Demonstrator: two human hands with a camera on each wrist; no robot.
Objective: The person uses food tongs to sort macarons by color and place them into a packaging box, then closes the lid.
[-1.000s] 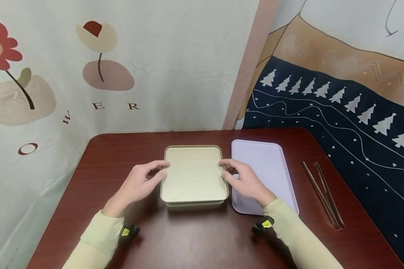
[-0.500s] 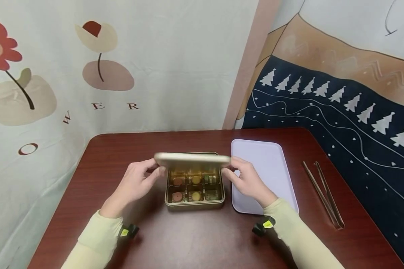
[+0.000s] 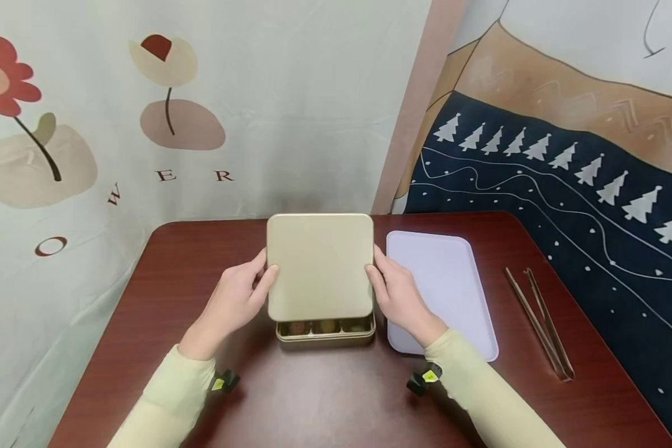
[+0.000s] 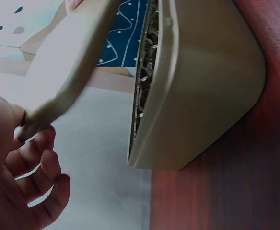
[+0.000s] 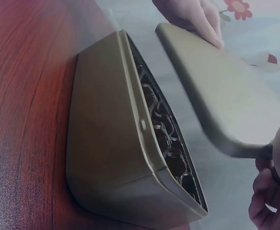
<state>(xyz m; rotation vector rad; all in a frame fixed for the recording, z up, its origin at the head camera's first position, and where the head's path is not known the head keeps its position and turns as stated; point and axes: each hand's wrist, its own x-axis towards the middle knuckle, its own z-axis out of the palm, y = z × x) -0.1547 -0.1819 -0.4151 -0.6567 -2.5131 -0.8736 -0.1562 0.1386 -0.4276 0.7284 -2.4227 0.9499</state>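
Note:
A pale gold tin lid (image 3: pixel 320 267) is lifted off the matching tin box (image 3: pixel 326 340), whose front row of compartments shows below it. On the lid's left edge my left hand (image 3: pixel 236 295) pinches it with the thumb on top and fingers beneath. My right hand (image 3: pixel 400 292) grips the opposite edge the same way. Both wrist views show a gap between the lid (image 4: pixel 68 52) and the box rim, with a clear plastic divider (image 5: pixel 164 127) inside the box. Most of the box's contents are hidden by the lid in the head view.
A lilac tray (image 3: pixel 437 267) lies on the dark red table (image 3: pixel 325 398), right of the box and partly under my right hand. Metal tongs (image 3: pixel 543 330) rest farther right. Printed curtains (image 3: pixel 291 124) hang behind and beside the table.
The lid came off the box, tipping up edge-on and baring colourful pieces in the compartments. Now its flat top faces the camera, farther back over the box, and both hands moved with it.

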